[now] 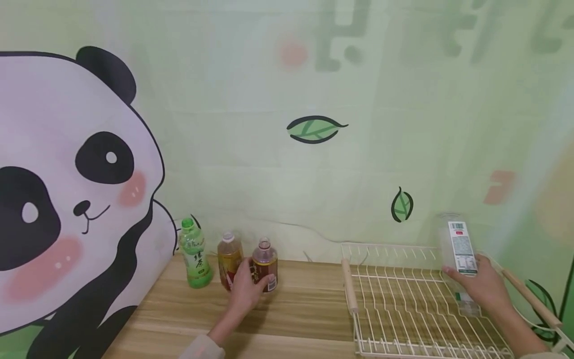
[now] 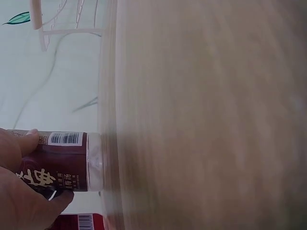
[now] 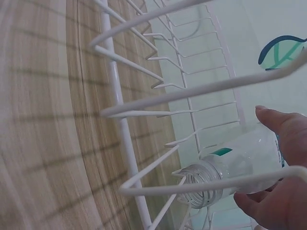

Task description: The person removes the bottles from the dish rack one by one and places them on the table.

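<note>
My left hand (image 1: 245, 289) grips a bottle with a dark red label (image 1: 265, 269), upright on the table; in the left wrist view the thumb and fingers wrap the label of this dark red bottle (image 2: 60, 160). Beside it stand an amber bottle (image 1: 229, 259) and a green bottle (image 1: 195, 259). Over the right part of a white wire rack (image 1: 394, 309), my right hand (image 1: 486, 286) holds a clear plastic bottle (image 1: 459, 249) with a white label. Its open neck (image 3: 199, 184) points down among the rack's wires in the right wrist view.
The rack has wooden handles (image 1: 350, 286) on its left and right sides. It stands on a wood-grain table (image 1: 305, 309). Behind rises a pale green cloth backdrop (image 1: 233, 149) printed with a panda and leaves.
</note>
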Available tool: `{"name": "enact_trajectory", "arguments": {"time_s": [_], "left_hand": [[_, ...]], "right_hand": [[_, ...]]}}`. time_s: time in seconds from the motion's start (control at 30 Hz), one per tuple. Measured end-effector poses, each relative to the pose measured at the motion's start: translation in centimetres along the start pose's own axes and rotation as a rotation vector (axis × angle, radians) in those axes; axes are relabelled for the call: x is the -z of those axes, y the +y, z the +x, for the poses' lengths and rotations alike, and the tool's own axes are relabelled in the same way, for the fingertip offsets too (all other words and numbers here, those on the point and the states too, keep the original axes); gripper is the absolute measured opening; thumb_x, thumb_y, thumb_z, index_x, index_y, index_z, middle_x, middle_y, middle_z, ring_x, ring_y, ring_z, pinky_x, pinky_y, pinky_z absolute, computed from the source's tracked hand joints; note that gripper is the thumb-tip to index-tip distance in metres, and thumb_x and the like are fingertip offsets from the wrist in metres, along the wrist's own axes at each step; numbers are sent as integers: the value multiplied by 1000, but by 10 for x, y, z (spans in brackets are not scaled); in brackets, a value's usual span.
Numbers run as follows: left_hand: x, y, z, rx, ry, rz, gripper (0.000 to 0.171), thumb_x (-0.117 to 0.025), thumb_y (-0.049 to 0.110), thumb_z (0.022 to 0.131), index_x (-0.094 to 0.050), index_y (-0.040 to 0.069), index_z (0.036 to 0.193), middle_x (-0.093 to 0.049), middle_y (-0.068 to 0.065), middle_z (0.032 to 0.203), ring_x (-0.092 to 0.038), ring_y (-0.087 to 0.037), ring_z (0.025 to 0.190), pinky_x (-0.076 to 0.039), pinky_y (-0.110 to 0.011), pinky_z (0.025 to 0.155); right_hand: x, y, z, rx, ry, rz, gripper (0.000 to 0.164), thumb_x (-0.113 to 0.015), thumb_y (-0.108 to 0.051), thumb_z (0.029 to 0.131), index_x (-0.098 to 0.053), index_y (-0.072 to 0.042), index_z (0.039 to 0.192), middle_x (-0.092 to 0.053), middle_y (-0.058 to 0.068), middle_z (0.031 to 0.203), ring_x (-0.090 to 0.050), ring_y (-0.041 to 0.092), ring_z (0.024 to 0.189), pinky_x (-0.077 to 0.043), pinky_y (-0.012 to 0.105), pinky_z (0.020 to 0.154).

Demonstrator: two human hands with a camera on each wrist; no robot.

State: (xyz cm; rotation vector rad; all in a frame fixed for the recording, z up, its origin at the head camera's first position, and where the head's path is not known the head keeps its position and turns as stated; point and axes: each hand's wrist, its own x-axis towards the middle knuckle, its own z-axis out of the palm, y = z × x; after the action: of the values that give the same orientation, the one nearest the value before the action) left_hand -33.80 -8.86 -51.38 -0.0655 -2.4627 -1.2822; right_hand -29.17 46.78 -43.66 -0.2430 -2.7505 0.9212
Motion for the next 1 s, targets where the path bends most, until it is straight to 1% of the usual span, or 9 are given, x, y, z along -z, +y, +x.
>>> {"name": "enact_trajectory", "arguments": {"time_s": [0.13,0.3,0.37,0.5,0.57,0.7,0.8,0.87,1.0], "left_hand": [[0,0,-2,-1,4,7,70,-86,20,92,-49,-9,144,-57,-29,142,-56,-45,132,-48,-61,110],[2,2,-2,5,-5,3,70,-86,20,92,-49,-8,145,-57,-28,142,-57,-44,132,-48,-61,110],[3,2,-2,-6,-4,3,69,-87,20,91,-51,-8,143,-59,-28,140,-58,-44,131,-49,-61,109],[5,2,-2,-18,-17,18,66,-87,18,91,-52,-6,141,-61,-27,139,-60,-44,128,-51,-61,107],[6,1,-3,-16,-29,28,66,-87,18,91,-53,-6,142,-62,-27,139,-61,-44,128,-51,-60,107],[8,1,-6,-5,-66,46,70,-88,19,90,-52,-7,143,-60,-29,140,-60,-46,129,-51,-61,107],[13,3,-9,4,-115,60,75,-88,22,89,-50,-10,145,-58,-32,142,-58,-48,131,-49,-63,109],[18,6,-11,7,-141,62,80,-88,25,89,-48,-11,147,-56,-34,144,-56,-50,133,-47,-64,110],[29,13,-14,4,-163,78,82,-87,32,90,-48,-9,149,-55,-32,147,-54,-49,136,-45,-65,111]], "right_hand": [[1,-2,0,-9,-3,-11,105,-68,-58,99,-23,23,148,-49,47,131,-62,49,101,-55,46,71],[2,-1,0,-23,-1,-8,106,-69,-59,98,-25,24,147,-51,46,130,-63,49,101,-57,46,70],[3,-2,0,-34,-8,0,106,-69,-60,98,-27,25,145,-52,46,127,-63,48,99,-57,46,69],[4,-6,-2,-54,-8,-1,106,-70,-60,96,-32,28,139,-56,44,119,-64,42,91,-55,40,62],[4,-6,-1,-55,-6,-11,106,-70,-61,96,-33,30,136,-57,44,115,-64,41,88,-54,39,60],[5,-3,0,-60,-10,-31,107,-69,-63,96,-34,30,135,-57,45,114,-64,42,88,-54,39,60],[6,-1,1,-67,-19,-42,105,-68,-63,97,-35,29,135,-58,44,114,-64,41,88,-53,38,60],[6,0,1,-68,-24,-41,104,-68,-62,97,-34,28,137,-59,42,114,-65,37,85,-53,38,58],[6,-7,1,-57,-18,-24,106,-69,-60,98,-27,25,145,-57,42,118,-66,32,81,-53,38,56]]}}
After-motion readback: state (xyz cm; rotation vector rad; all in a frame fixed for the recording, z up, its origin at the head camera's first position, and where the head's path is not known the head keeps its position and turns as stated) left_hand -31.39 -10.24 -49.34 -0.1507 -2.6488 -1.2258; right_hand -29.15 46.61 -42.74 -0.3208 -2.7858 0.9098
